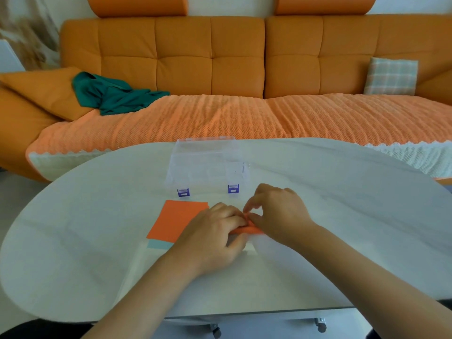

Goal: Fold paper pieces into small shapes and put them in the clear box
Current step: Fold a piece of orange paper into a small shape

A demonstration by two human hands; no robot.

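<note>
A small folded orange paper piece (247, 230) lies on the white table (97, 241), mostly hidden between my hands. My left hand (215, 238) covers its left end with curled fingers gripping it. My right hand (276, 211) pinches its upper edge between thumb and forefinger. Just left lies a flat stack of paper squares, an orange sheet (176, 220) on top and a pale blue one (159, 245) peeking out below. Behind the hands stands the clear box (208, 165), lid open, with two purple latches on its front. I cannot tell what is inside.
An orange sofa (220, 69) with a ribbed orange throw runs behind the table. A green cloth (112, 94) lies on its left side and a checked cushion (391, 77) at its right. The table's near edge sits above castor wheels (320, 325).
</note>
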